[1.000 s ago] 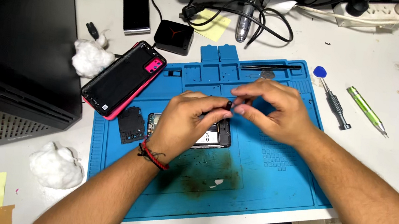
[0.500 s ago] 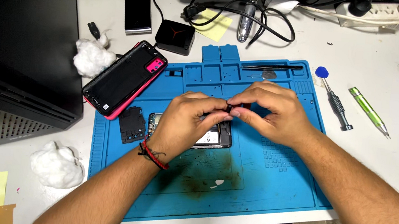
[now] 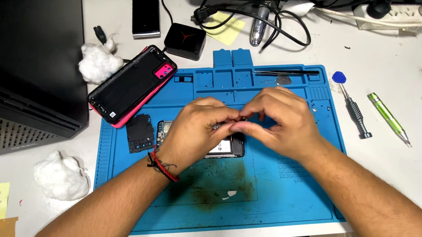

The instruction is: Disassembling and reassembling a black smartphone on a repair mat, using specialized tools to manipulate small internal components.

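Two white cotton wads (image 3: 98, 62) and a pink-edged black phone back cover (image 3: 132, 85) lie left on the worktop (image 3: 400, 55). Left hand (image 3: 200, 131) and right hand (image 3: 279, 121) pinch together a tiny dark part (image 3: 243, 118) above the opened phone (image 3: 226, 147) on the blue silicone mat (image 3: 276, 193), hiding it. Compared with before, both hands sit almost unchanged; the screwdrivers (image 3: 355, 112) remain right.

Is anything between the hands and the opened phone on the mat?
Nothing visible. Both the left hand and the right hand sit directly over the phone on the blue mat, fingertips pinched together above it. What they pinch is too small to tell.
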